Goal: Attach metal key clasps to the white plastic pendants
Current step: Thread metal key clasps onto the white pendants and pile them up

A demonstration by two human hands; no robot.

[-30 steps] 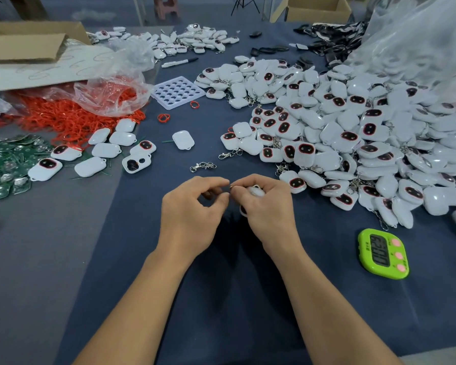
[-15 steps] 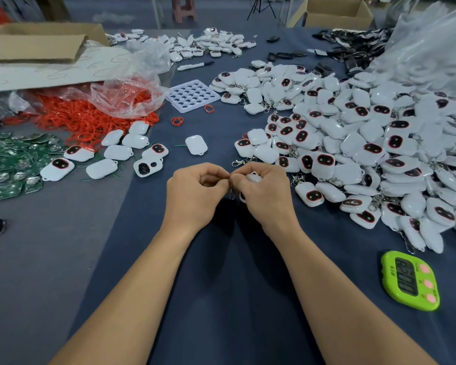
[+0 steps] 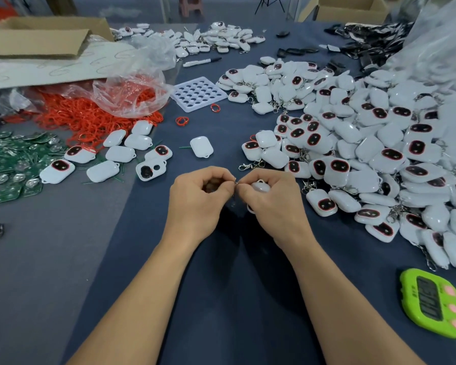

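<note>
My right hand (image 3: 271,204) grips a white plastic pendant (image 3: 260,186), mostly hidden by its fingers. My left hand (image 3: 198,201) pinches a small metal key clasp (image 3: 236,183) at the pendant's loop; both hands meet above the blue cloth. A spare metal clasp (image 3: 249,165) lies just beyond my hands. A big heap of white pendants (image 3: 366,143) with dark red-rimmed windows fills the right side. One lone pendant (image 3: 201,146) lies ahead, and a few more pendants (image 3: 116,154) sit to the left.
A green timer (image 3: 432,304) lies at the lower right. Red rings (image 3: 90,119) spill from a clear bag (image 3: 132,93) at the left, beside green circuit boards (image 3: 13,156). A white holed tray (image 3: 198,94), a marker (image 3: 202,61) and cardboard boxes (image 3: 45,38) stand farther back.
The view has tilted, so everything sits lower and to the right in frame. My hands stay together at the pendant, the fingers working slightly; the spare clasp beyond them shows nearer my right hand.
</note>
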